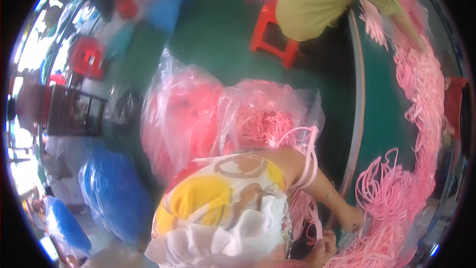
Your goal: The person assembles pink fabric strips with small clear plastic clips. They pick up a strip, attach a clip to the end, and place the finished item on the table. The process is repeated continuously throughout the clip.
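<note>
My left hand (351, 219), at the end of the arm crossing from the middle, is closed over the table's near edge, beside some clear plastic (345, 238). What its fingers hold is hidden. Just below it, my right hand (322, 249) pinches a pale pink strap (318, 229). A loop of pale pink straps (311, 161) hangs over my left upper arm, and more straps dangle below that arm. Against both hands lies a tangled heap of pink straps (384, 193) on the green table (379, 94), running along its far side.
A person in a yellow-green top (317, 2) reaches over the strap heap from above. A red stool (267, 32) stands beside that person. Clear bags of pink material (183, 114) and pink straps (265, 124) sit behind my arm. Blue bags (114, 193) lie at left.
</note>
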Demonstrator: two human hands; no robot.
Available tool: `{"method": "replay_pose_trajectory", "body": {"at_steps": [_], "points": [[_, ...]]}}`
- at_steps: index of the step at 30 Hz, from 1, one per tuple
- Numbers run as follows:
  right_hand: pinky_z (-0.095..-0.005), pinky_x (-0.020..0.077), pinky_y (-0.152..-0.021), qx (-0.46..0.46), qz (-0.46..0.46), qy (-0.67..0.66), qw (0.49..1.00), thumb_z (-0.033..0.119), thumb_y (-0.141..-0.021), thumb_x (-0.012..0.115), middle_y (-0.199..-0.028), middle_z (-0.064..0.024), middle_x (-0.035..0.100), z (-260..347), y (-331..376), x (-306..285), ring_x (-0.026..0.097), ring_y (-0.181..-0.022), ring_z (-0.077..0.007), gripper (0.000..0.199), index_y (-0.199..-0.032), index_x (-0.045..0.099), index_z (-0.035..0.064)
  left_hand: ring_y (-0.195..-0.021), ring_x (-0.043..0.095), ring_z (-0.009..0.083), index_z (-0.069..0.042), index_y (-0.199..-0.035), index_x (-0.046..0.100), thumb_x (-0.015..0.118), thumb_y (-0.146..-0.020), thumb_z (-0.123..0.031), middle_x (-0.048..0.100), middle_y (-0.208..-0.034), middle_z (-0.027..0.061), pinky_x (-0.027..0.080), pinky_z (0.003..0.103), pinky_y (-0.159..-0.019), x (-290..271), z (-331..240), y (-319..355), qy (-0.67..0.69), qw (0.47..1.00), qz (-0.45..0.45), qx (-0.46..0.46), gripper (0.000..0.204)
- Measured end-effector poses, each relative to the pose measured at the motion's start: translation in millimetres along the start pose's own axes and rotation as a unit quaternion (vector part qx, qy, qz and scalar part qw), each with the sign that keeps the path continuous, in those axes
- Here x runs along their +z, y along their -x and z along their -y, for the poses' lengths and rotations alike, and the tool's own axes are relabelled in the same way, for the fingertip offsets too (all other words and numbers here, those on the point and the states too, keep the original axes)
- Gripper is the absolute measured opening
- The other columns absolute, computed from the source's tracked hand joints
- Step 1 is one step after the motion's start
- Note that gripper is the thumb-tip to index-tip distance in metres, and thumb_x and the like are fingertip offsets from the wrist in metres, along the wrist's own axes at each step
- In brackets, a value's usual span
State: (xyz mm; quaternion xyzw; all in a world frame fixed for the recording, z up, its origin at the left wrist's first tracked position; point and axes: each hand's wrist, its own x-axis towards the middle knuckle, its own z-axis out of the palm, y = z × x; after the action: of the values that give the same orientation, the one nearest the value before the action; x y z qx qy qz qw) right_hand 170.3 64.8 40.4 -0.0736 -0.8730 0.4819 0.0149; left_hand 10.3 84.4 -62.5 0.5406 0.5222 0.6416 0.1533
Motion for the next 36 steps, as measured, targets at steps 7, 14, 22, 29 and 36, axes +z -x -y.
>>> {"method": "replay_pose_trajectory", "body": {"at_steps": [7, 14, 22, 29, 36], "points": [[-0.0358, 0.0414, -0.08, -0.055, -0.059, -0.075, 0.994, 0.008, -0.062, 0.065, -0.078, -0.01, 0.053, -17, -8, -6, 0.05, -0.079, -0.0253, 0.016, -0.069, 0.054, -0.0006, -0.077, 0.062, 0.0124, 0.002, -0.103, 0.064, 0.065, -0.081, -0.007, 0.065, -0.087, 0.0062, 0.053, 0.026, -0.069, -70, -63, 34, 0.309, 0.92, 0.058, -0.235, 0.023], [-0.0351, 0.0394, -0.076, -0.078, -0.105, -0.05, 0.99, 0.008, -0.062, 0.065, -0.067, -0.0035, 0.052, -21, 7, -12, 0.051, -0.075, -0.0215, 0.008, -0.066, 0.058, 0.006, -0.08, 0.063, 0.0144, 0.004, -0.107, 0.062, 0.065, -0.081, -0.002, 0.065, -0.09, 0.0078, 0.052, 0.027, -0.073, -74, -97, 33, 0.35, 0.877, 0.061, -0.322, 0.027], [-0.0375, 0.0384, -0.066, -0.129, -0.189, 0.017, 0.973, 0.013, -0.059, 0.066, -0.068, -0.0053, 0.057, -38, 18, -2, 0.054, -0.071, -0.0246, 0.01, -0.068, 0.064, 0.0086, -0.071, 0.054, 0.011, 0.005, -0.093, 0.066, 0.054, -0.085, -0.005, 0.062, -0.081, 0.0063, 0.043, 0.024, -0.065, -50, -99, 39, 0.059, 0.956, 0.125, -0.26, 0.017], [-0.0359, 0.0374, -0.068, -0.063, -0.265, -0.017, 0.962, 0.015, -0.056, 0.06, -0.062, -0.0035, 0.062, -37, 20, 9, 0.057, -0.064, -0.0214, 0.009, -0.06, 0.065, 0.0092, -0.068, 0.047, 0.0108, 0.004, -0.083, 0.058, 0.054, -0.086, -0.006, 0.053, -0.077, 0.0027, 0.036, 0.023, -0.062, -38, -100, 44, -0.014, 0.969, 0.195, -0.152, 0.011], [-0.0346, 0.03, -0.075, 0.016, -0.262, 0.026, 0.965, 0.023, -0.054, 0.062, -0.059, 0.0015, 0.063, -43, 42, 8, 0.056, -0.068, -0.0174, 0.013, -0.062, 0.069, 0.0156, -0.08, 0.056, 0.0117, 0.008, -0.095, 0.062, 0.059, -0.085, -0.009, 0.063, -0.088, 0.0068, 0.043, 0.023, -0.07, -31, -96, 52, -0.048, 0.952, 0.258, -0.159, 0.02]]}}
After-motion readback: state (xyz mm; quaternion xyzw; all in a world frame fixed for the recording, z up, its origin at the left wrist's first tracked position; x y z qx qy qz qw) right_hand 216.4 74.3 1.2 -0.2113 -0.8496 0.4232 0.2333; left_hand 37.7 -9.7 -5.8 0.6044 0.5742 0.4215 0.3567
